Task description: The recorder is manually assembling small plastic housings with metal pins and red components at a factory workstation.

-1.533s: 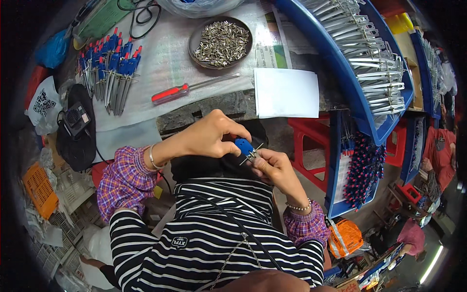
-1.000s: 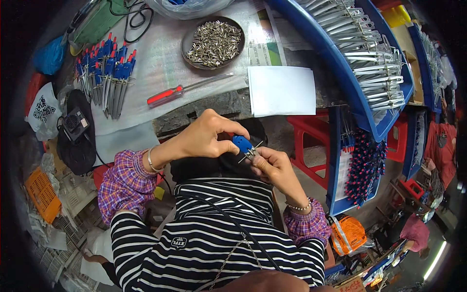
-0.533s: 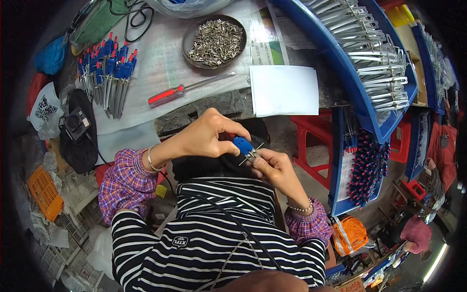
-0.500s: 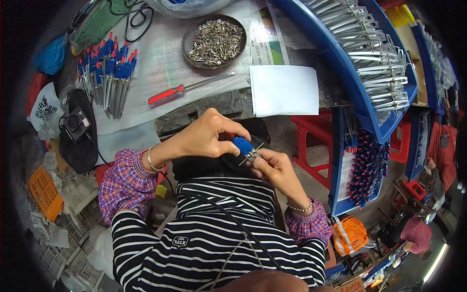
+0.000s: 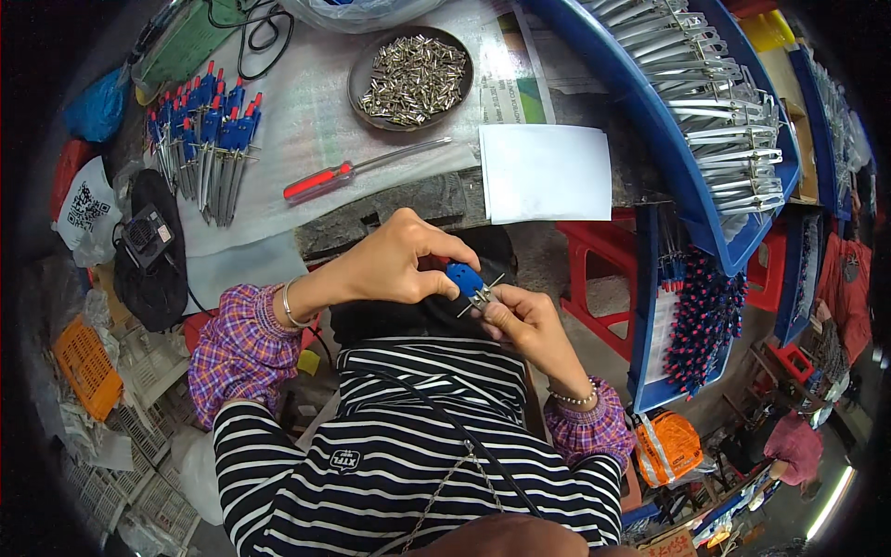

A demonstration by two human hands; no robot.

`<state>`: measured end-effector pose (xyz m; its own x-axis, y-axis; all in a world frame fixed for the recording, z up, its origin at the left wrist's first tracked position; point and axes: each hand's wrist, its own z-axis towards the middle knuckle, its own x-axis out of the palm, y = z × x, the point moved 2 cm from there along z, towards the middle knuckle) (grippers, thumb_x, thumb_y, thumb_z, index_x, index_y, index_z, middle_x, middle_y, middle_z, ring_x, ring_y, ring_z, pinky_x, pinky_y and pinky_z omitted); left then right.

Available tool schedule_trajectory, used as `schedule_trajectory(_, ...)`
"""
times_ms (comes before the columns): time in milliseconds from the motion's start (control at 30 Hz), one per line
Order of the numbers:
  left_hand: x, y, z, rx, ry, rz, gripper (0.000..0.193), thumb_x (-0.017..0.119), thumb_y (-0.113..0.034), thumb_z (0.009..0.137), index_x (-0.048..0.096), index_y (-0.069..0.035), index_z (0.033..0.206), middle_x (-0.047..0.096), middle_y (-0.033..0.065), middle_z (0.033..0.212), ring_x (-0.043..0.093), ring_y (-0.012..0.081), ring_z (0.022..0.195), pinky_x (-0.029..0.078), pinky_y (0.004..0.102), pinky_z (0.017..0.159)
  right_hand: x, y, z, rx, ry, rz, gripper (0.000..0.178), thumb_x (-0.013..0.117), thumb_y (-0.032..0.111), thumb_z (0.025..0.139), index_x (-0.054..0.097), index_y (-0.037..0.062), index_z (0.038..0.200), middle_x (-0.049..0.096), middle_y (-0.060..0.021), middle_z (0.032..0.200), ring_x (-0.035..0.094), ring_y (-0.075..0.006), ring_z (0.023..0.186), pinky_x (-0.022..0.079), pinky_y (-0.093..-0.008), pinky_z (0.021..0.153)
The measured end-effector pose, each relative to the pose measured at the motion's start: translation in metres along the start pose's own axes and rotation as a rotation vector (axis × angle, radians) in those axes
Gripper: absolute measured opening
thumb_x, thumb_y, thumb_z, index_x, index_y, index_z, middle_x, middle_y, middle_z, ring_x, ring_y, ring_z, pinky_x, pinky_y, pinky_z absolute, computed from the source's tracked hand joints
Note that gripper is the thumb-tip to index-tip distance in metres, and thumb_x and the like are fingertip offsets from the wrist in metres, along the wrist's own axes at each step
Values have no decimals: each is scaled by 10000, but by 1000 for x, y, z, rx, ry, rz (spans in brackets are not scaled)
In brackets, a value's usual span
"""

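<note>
Both hands point(image 5: 464, 292) pinching a blue-handled tool point(image 5: 467, 280), seemingly between fingertips.

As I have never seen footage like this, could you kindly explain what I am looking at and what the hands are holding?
This is one view from a fisheye camera worn on a person's head, looking down, so straight edges bend. No machine: two bare hands. The left hand pinches a small blue part; the right hand holds thin metal pieces against it. On the table lie a red-handled screwdriver, a round dish of small metal parts, a row of blue and red tools and a white sheet. A blue tray at the right holds metal tools.
</note>
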<state>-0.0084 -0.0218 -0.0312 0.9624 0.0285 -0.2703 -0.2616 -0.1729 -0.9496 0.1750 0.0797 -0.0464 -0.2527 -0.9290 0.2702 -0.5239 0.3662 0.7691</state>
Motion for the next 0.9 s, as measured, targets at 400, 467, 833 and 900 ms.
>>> schedule_trajectory(400, -2, -4, 2, -7, 20, -3, 272, 745, -22, 633, 688, -1, 898, 684, 111, 749, 657, 163, 616, 514, 252, 554, -2, 2, 2, -9, -1, 22, 191, 550, 144, 916, 649, -17, 889, 511, 33, 586, 420, -29, 516, 327, -204, 461)
schedule_trajectory(467, -3, -4, 2, -11, 23, -16, 270, 745, -24, 638, 687, -3, 901, 685, 107, 756, 656, 162, 622, 514, 253, 562, -2, 3, 1, 11, 17, 11, 197, 537, 159, 929, 628, -14, 904, 499, 40, 607, 387, -14, 503, 293, -182, 446)
schedule_trajectory(833, -77, -34, 15, 77, -402, 383, 334, 665, 7, 692, 640, -23, 1024, 631, 111, 1048, 617, 214, 785, 491, 298, 677, -2, -3, -1, -60, -90, 140, 169, 539, 141, 926, 548, 19, 809, 513, 7, 626, 422, -34, 503, 346, -176, 454)
schedule_trajectory(900, -94, -24, 30, 114, -480, 609, 316, 654, -16, 708, 637, -24, 1023, 629, 114, 1034, 605, 243, 837, 480, 320, 727, -2, -4, 1, -67, -140, 137, 179, 550, 128, 915, 519, 32, 766, 518, 1, 623, 443, -41, 508, 366, -184, 458)
